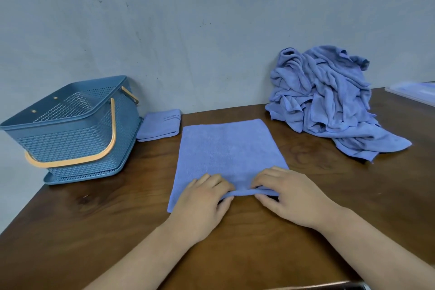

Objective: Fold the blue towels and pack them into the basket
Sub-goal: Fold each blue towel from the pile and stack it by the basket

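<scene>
The light is soft, even and rather dim, seemingly from above, with a cool bluish cast on the wall [211, 19]. Shadows are faint: a thin dark one under the lifted hem of the flat towel [226, 148] between my left hand [202, 198] and right hand [289, 195], another beneath the towel pile [329, 96] at 2 o'clock. The wide lens bows the far edge of the wooden table [94, 219] (worst toward 3 o'clock). Everything looks slightly soft.

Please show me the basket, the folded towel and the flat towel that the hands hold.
basket [70, 139], head view, front wall.
folded towel [159, 126], head view, top face.
flat towel [228, 148], head view, bare middle.
</scene>
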Tool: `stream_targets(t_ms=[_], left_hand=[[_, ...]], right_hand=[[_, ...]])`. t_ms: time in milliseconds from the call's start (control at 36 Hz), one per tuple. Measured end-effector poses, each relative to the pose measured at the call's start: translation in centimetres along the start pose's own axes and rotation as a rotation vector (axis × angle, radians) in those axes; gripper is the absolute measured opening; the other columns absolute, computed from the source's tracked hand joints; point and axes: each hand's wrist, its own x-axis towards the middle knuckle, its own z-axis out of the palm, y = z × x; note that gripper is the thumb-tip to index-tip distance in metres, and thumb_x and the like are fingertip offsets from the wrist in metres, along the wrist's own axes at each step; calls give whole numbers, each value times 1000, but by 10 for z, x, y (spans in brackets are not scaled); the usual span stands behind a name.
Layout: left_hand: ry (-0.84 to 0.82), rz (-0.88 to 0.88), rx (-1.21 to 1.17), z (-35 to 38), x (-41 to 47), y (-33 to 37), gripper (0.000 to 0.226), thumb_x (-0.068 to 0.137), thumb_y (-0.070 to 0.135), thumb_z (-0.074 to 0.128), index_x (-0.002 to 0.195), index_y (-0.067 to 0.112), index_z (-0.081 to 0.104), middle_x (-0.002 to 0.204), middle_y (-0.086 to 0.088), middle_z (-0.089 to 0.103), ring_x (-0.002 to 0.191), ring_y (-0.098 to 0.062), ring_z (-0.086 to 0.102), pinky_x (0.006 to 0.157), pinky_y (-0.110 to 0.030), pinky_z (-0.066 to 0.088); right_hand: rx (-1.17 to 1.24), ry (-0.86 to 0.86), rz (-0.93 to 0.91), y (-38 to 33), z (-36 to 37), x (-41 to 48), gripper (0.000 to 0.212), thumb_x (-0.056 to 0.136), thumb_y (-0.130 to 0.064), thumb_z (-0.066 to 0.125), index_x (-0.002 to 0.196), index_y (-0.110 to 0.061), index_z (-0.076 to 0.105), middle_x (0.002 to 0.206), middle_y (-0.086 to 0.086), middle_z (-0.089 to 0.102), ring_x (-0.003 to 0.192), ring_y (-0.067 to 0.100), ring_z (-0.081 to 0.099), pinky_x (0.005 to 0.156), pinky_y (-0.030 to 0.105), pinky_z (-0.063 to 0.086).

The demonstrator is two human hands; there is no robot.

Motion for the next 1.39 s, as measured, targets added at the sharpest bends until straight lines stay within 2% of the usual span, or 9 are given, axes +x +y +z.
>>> stream_targets(t_ms=[167,333,583,806,917,1056,1167,1278,1389], left_hand=[[-7,-113,-92,-25,-30,-45,11,105,39,61,114,40,66,113,27,60,106,2,56,93,-21,47],[-6,-344,-505,-53,-44,-43,15,100,29,72,105,41,80,104,23,77,99,-1,71,85,-11,48],[-26,-441,-646,-67,-62,-40,16,92,33,78,102,45,84,102,17,81,99,-10,77,93,-41,61],[4,-367,-721,-79,-58,-31,33,102,18,68,109,48,80,112,18,79,108,-1,73,95,-12,50],[62,-374,-759,-80,-48,-39,20,102,22,67,114,33,79,108,4,79,99,-13,73,92,-23,51],[170,-382,-845,-82,-15,-55,11,102,18,68,107,20,78,101,-3,76,97,-26,70,91,-38,48],[246,-431,-974,-82,25,-77,22,92,34,74,103,14,75,109,-8,75,105,-30,68,98,-49,45],[299,-505,-1056,-77,78,-97,8,93,29,74,98,23,77,111,-6,77,107,-25,70,97,-46,50],[330,-663,-953,-54,133,-137,22,90,45,72,111,38,74,122,6,74,118,-19,69,107,-47,53]], right_hand=[[251,69,171,26,-13,-26,20,102,-29,69,118,-39,76,120,-32,68,115,-8,63,97,19,50],[600,156,333,21,-28,-31,16,102,-28,69,101,-40,79,90,-9,75,81,12,66,74,22,47],[738,89,374,12,-44,-43,15,99,-25,73,100,-36,84,97,-7,80,91,17,73,89,36,56],[805,113,415,14,-43,-43,22,101,-27,71,119,-34,81,121,-13,77,118,8,71,108,43,53],[780,197,447,13,-42,-37,20,99,-27,72,115,-33,83,114,-12,79,112,8,73,106,44,54],[790,296,416,18,-52,-13,13,101,-28,70,104,-23,82,102,3,77,99,41,68,91,55,55],[893,345,486,31,-58,24,14,101,-26,71,107,-22,82,109,-1,79,109,20,73,106,52,54],[1095,385,552,50,-58,72,17,102,-27,70,112,-18,80,117,5,79,115,26,74,108,57,53],[951,439,657,80,-46,125,22,101,-36,70,120,-27,77,126,-6,74,121,16,68,100,38,55]])
